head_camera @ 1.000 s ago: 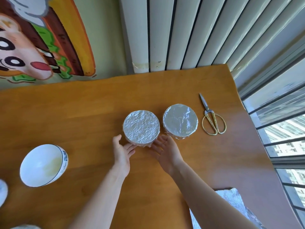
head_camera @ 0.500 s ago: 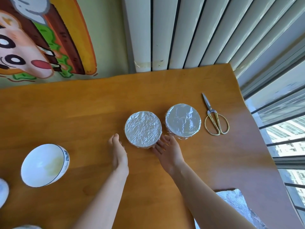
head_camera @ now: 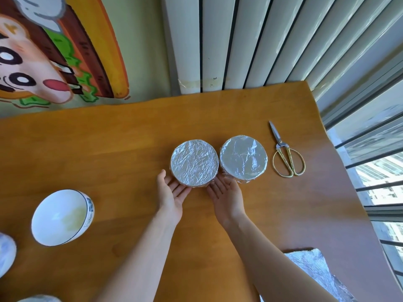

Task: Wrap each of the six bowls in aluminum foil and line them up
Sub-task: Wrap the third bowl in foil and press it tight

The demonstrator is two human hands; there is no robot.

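Note:
Two foil-covered bowls stand side by side on the wooden table [head_camera: 109, 153]: the left foil-wrapped bowl [head_camera: 194, 163] and the right foil-wrapped bowl [head_camera: 243, 158], rims almost touching. My left hand [head_camera: 172, 194] lies palm up with its fingers against the near left side of the left wrapped bowl. Palm up too, my right hand [head_camera: 226, 196] touches that bowl's near right side with its fingertips. Neither hand grips anything. An unwrapped white bowl [head_camera: 62, 216] sits at the left, and part of another bowl [head_camera: 6, 256] shows at the left edge.
Gold-handled scissors [head_camera: 286, 155] lie right of the wrapped bowls. A sheet of aluminum foil [head_camera: 316, 273] rests at the near right, partly behind my right arm. The table's right edge runs along a window; a wall and blinds stand behind.
The left wrapped bowl has slid up close beside the right one. My left hand turned palm up and both hands closed in on the bowl's near side.

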